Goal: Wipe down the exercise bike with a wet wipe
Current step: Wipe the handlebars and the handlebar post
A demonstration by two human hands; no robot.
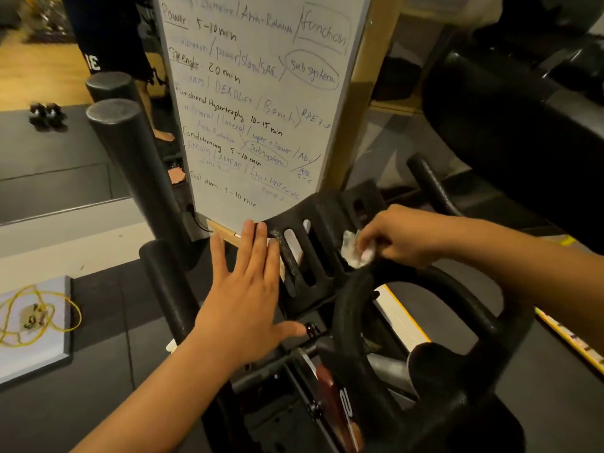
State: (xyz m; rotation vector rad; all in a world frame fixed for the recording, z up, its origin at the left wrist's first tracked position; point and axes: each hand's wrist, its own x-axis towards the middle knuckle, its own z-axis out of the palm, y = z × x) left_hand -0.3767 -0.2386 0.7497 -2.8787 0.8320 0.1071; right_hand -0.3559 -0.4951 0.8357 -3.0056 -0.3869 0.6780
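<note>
Far left, the yellow cord lies coiled on its grey board, out of play. Moving in, your left hand is flat and spread, fingers straight, with the tips at the left edge of the bike's slotted tray. It looks like you're bracing the tray, though the blur makes contact hard to confirm. On the tray's right side is the wet wipe, bunched and pinched in the curled fingers of your right hand, pressed onto a rib just above the handlebar loop. My read: you're mid-scrub on the tray. There's pale grit by the left slots, so run the wipe along each rib and into the slots, folding to a clean face, left hand steadying.
</note>
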